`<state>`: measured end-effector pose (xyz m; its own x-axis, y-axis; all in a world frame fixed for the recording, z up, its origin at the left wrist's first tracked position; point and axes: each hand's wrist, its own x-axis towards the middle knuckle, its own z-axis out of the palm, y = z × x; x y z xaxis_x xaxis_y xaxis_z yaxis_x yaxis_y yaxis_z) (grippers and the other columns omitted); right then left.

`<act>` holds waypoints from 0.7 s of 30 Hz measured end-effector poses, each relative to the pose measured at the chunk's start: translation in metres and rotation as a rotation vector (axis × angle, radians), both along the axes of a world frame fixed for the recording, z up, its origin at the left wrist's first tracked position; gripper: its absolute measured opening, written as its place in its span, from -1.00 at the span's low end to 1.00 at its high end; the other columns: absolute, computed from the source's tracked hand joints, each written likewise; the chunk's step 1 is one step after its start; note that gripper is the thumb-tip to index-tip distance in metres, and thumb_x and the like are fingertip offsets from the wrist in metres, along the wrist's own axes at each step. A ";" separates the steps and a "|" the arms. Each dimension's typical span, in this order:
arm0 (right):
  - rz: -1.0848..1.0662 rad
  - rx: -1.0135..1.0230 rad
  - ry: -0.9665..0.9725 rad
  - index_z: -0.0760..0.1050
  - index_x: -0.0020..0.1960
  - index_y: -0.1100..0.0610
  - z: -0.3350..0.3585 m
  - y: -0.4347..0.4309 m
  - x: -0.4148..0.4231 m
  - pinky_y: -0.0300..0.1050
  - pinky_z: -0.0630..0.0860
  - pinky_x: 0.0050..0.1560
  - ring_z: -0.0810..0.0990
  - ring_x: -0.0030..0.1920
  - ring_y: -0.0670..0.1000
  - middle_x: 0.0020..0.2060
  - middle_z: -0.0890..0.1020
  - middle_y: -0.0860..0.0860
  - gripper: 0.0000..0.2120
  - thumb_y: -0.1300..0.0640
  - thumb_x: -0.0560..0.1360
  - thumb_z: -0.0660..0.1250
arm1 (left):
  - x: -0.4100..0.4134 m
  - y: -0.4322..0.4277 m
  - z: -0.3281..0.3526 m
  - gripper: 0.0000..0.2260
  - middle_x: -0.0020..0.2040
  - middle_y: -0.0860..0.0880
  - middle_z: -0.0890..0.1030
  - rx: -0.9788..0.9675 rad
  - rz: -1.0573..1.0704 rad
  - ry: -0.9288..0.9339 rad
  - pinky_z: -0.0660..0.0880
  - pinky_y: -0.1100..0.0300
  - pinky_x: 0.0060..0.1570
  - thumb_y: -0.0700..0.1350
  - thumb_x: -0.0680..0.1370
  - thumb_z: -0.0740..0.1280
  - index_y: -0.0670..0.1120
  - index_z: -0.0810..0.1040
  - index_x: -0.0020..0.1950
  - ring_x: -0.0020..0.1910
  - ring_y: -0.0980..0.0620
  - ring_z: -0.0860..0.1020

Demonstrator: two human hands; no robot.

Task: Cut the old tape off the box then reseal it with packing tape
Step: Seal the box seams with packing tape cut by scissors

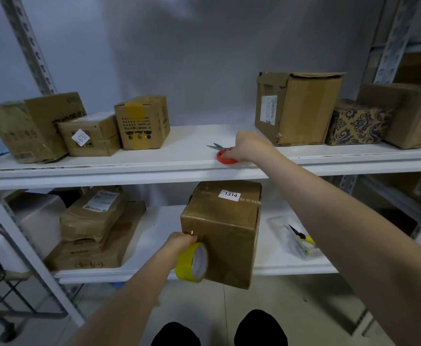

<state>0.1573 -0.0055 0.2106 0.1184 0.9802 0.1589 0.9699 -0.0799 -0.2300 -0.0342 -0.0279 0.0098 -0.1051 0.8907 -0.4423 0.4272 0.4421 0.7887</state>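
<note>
Now, box (223, 233): brown cardboard, stands on the lower shelf (154, 233), near corner hanging over the front edge; glossy film over the top and front face
Box label (230, 195): white sticker reading 1314, on the top face
Left hand (180, 242): fingers curled round the tape roll, knuckles up against the box's left edge
Tape roll (192, 262): yellow, white core facing the camera, pressed against the box's near face, low on the left side
Right hand (248, 147): reached out to the upper shelf (179, 158), fingers closed on the red handles of the scissors
Scissors (223, 153): lying flat near the front edge of the upper shelf, blades shut and pointing left, away from the hand
Upper shelf, left: three cardboard boxes in a row, the nearest to the scissors printed with black marks (142, 122)
Upper shelf, right: large plain carton (299, 108) just behind the right hand, blue patterned box (356, 123) beside it
Lower shelf, left: stack of brown paper parcels (94, 221), apart from the box
Lower shelf, right: yellow-handled tool in a clear pack (301, 239), type of tool not readable
</note>
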 end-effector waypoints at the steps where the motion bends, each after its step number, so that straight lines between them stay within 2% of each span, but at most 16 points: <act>1: 0.018 -0.003 -0.004 0.41 -0.06 0.15 -0.002 -0.003 -0.001 -0.16 0.33 -0.26 0.47 -0.21 0.01 -0.30 0.46 0.01 -0.58 -0.23 0.47 0.33 | 0.000 0.000 0.000 -0.72 0.15 -0.21 0.58 -0.003 0.000 -0.006 0.49 0.00 0.22 -0.09 0.52 0.38 -0.20 0.51 0.16 0.14 -0.17 0.56; 5: 0.200 0.053 -0.027 0.39 -0.27 0.12 -0.006 -0.026 -0.005 -0.19 0.25 -0.35 0.40 -0.35 -0.05 -0.39 0.43 0.00 -0.54 -0.26 0.52 0.23 | -0.001 0.000 0.000 -0.64 0.18 -0.23 0.57 -0.010 0.008 -0.065 0.47 -0.01 0.23 -0.10 0.51 0.40 -0.24 0.49 0.23 0.16 -0.19 0.55; 8: 0.399 -0.031 0.260 0.40 -0.37 0.14 -0.007 -0.049 -0.007 -0.26 0.29 -0.35 0.37 -0.43 -0.07 -0.47 0.39 0.00 -0.51 -0.19 0.56 0.21 | -0.001 0.001 0.000 -0.63 0.18 -0.24 0.57 -0.014 0.023 -0.085 0.47 -0.03 0.25 -0.10 0.51 0.39 -0.24 0.49 0.25 0.16 -0.20 0.54; 11: 0.581 -0.237 0.512 0.51 -0.28 0.17 -0.035 -0.064 -0.002 -0.31 0.37 -0.36 0.46 -0.43 -0.09 -0.41 0.51 0.02 -0.62 -0.09 0.56 0.28 | 0.000 0.001 -0.005 -0.68 0.19 -0.26 0.57 -0.001 0.007 -0.063 0.46 -0.05 0.26 -0.15 0.52 0.37 -0.26 0.51 0.23 0.18 -0.21 0.54; 12: 0.606 -0.291 0.556 0.55 -0.23 0.21 -0.051 -0.067 0.001 -0.28 0.41 -0.31 0.50 -0.39 -0.05 -0.38 0.53 0.06 -0.61 -0.12 0.53 0.31 | 0.001 0.001 -0.007 -0.70 0.20 -0.27 0.57 0.011 0.008 -0.068 0.47 -0.03 0.25 -0.19 0.52 0.36 -0.26 0.52 0.22 0.19 -0.21 0.54; 14: 0.618 -0.398 0.563 0.56 -0.16 0.26 -0.080 -0.073 0.008 -0.19 0.42 -0.21 0.50 -0.31 0.03 -0.33 0.54 0.11 -0.43 -0.31 0.39 0.36 | 0.005 -0.003 -0.004 -0.70 0.23 -0.26 0.56 0.049 0.036 -0.105 0.49 0.04 0.19 -0.22 0.53 0.34 -0.27 0.52 0.25 0.22 -0.20 0.54; 16: 0.587 -0.541 0.549 0.54 -0.14 0.24 -0.104 -0.077 0.017 -0.17 0.38 -0.22 0.48 -0.32 0.03 -0.33 0.53 0.11 -0.22 -0.51 0.19 0.35 | 0.006 -0.008 -0.005 -0.68 0.25 -0.23 0.55 0.051 0.039 -0.089 0.45 0.07 0.23 -0.12 0.57 0.31 -0.25 0.50 0.28 0.26 -0.17 0.51; 18: 0.572 -0.697 0.594 0.49 -0.17 0.18 -0.116 -0.081 0.028 -0.27 0.33 -0.31 0.46 -0.37 -0.06 -0.35 0.51 0.03 -0.20 -0.56 0.10 0.35 | 0.007 -0.011 -0.006 -0.65 0.24 -0.22 0.55 0.040 0.049 -0.114 0.44 0.04 0.27 -0.07 0.56 0.32 -0.24 0.51 0.29 0.25 -0.19 0.51; 21: 0.555 -0.892 0.604 0.45 -0.12 0.15 -0.127 -0.083 0.041 -0.32 0.36 -0.32 0.46 -0.36 -0.10 -0.32 0.51 0.00 -0.25 -0.53 0.14 0.36 | 0.001 -0.011 -0.012 -0.71 0.16 -0.24 0.59 0.021 0.077 -0.194 0.46 -0.05 0.26 -0.19 0.49 0.37 -0.25 0.56 0.18 0.18 -0.22 0.54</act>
<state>0.1985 -0.0882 0.0833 -0.5310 0.6581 -0.5338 0.6778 -0.0481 -0.7336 -0.0331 -0.0386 -0.0021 -0.0883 0.8925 -0.4424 0.2319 0.4503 0.8622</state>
